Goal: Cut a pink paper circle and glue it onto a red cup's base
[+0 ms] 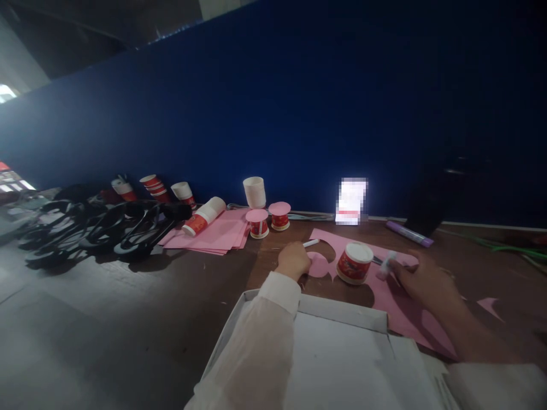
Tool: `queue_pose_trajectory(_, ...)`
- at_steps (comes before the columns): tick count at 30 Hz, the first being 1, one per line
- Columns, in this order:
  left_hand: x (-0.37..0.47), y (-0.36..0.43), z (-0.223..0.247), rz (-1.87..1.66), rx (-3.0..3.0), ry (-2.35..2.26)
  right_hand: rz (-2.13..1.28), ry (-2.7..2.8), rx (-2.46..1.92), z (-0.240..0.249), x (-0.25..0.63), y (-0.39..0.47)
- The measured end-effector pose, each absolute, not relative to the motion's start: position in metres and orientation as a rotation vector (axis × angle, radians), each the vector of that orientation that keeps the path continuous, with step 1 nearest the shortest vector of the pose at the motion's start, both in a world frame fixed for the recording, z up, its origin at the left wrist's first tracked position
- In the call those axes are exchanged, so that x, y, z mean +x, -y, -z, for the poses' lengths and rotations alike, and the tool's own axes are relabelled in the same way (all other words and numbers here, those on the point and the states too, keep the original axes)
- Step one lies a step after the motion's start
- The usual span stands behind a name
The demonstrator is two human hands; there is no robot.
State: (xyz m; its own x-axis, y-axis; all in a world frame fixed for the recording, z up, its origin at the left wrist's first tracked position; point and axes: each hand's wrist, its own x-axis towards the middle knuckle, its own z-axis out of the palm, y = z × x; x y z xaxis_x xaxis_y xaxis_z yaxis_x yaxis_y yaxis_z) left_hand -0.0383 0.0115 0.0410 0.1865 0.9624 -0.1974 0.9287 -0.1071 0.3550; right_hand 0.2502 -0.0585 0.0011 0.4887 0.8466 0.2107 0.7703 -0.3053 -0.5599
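Observation:
My left hand is closed, with a white stick-like item jutting from its fingers. A round pink paper piece lies just right of that hand. Beside it an inverted red and white cup stands over a cut pink sheet. My right hand, slightly blurred, closes its fingers at a pale bluish item over the sheet; what it is I cannot make out. Two short red cups topped with pink discs, one left of the other, stand farther back.
A white box fills the near edge. Pink sheets carry a lying cup. Black strapped objects lie left. A purple marker and a bright pixelated screen are near the blue partition.

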Motion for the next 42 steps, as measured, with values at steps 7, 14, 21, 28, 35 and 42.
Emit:
queue_pose_trajectory(7,-0.037,-0.013,-0.042,-0.138,2.103,-1.826,-0.286,1.304,-2.251,-0.020,0.238,0.064)
queue_pose_trajectory(14,-0.035,-0.017,-0.036,-0.095,2.149,-1.868,-0.179,1.234,-2.135,-0.027,0.226,0.069)
queue_pose_trajectory(21,-0.034,-0.019,-0.037,-0.106,2.100,-1.800,-0.072,1.178,-1.775,-0.043,0.196,0.091)
queue_pose_trajectory(28,-0.031,-0.015,-0.029,-0.335,2.171,-1.687,-0.354,1.831,-1.476,-0.028,0.147,0.107)
queue_pose_trajectory(35,-0.023,-0.013,-0.017,-0.475,2.171,-1.702,-0.291,2.307,-1.600,-0.021,0.109,0.106)
queue_pose_trajectory(42,-0.021,-0.010,-0.018,-0.471,2.214,-1.707,-0.291,2.315,-1.701,-0.019,0.104,0.106)
